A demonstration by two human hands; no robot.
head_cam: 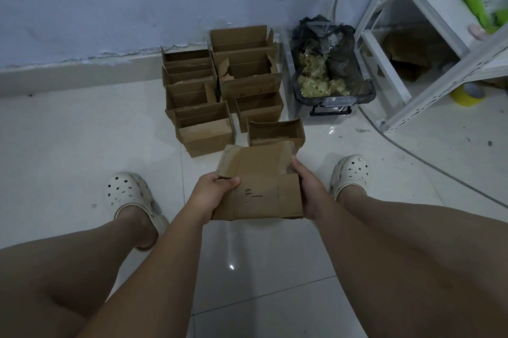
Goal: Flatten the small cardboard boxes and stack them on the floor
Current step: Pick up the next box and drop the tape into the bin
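Observation:
A flattened brown cardboard box hangs above the white tiled floor between my feet. My left hand grips its left edge, thumb on top. My right hand holds its right edge, fingers curled round the side. Beyond it, several open small cardboard boxes stand upright in two rows reaching back to the wall. The nearest one sits just behind the flattened box.
A clear bin lined with a black bag holding yellowish scraps stands right of the boxes. A white metal shelf frame fills the right side, with a grey cable along the floor. My white clogs flank the held box.

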